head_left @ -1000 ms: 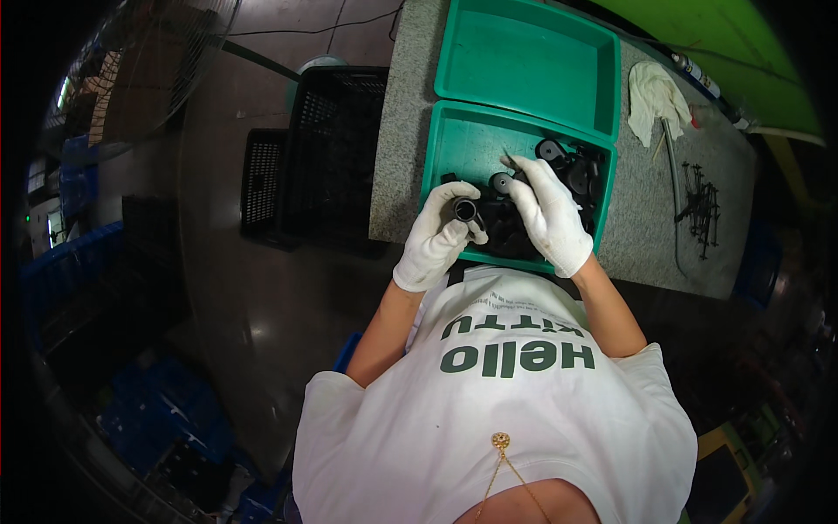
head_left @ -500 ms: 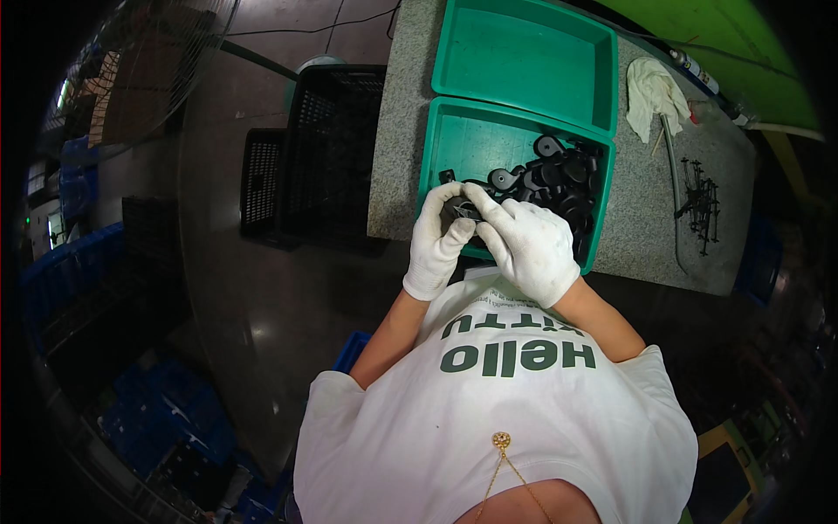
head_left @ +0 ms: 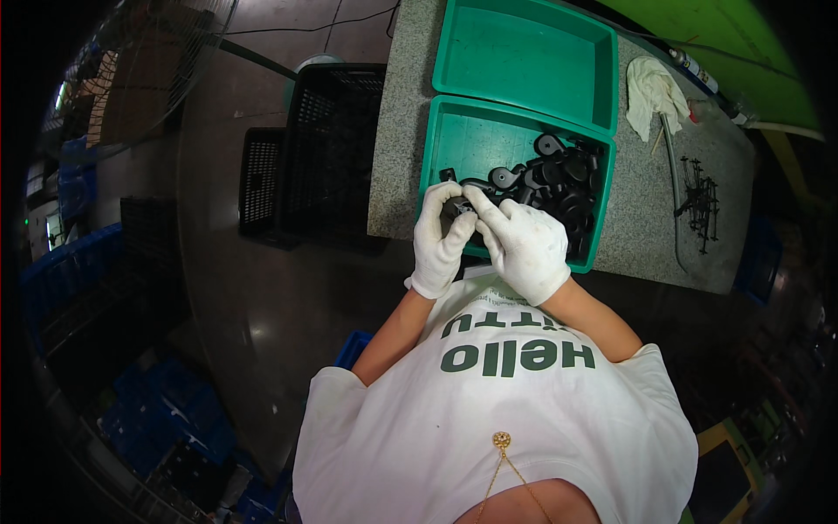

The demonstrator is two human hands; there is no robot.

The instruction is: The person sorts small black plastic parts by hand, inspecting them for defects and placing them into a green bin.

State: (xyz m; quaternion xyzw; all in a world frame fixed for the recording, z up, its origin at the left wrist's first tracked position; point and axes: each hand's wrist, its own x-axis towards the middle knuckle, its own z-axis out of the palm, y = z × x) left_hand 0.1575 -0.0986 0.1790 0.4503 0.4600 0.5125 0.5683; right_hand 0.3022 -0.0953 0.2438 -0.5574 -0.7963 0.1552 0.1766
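Both my hands wear white gloves and meet over the near left part of a green tray (head_left: 426, 144). My left hand (head_left: 436, 249) is closed round a small black part (head_left: 455, 206), its thumb and fingers curved about it. Against the same part press the fingertips of my right hand (head_left: 530, 249), coming from the right. Whether the right fingers pinch something small is hidden. Several black rounded plastic parts (head_left: 572, 179) lie heaped in the tray's right half, some with round ends and a hole.
A second green tray (head_left: 524, 52) adjoins the first on its far side. On the grey speckled table (head_left: 637, 244) at the right lie a pale cloth (head_left: 653, 92), a grey tube (head_left: 672, 166) and thin black sprue-like pieces (head_left: 698, 205). Black crates (head_left: 336, 157) stand left of the table.
My right hand has shifted slightly left and its fingers have moved on the black part. My left hand has turned a little, its thumb now more upright.
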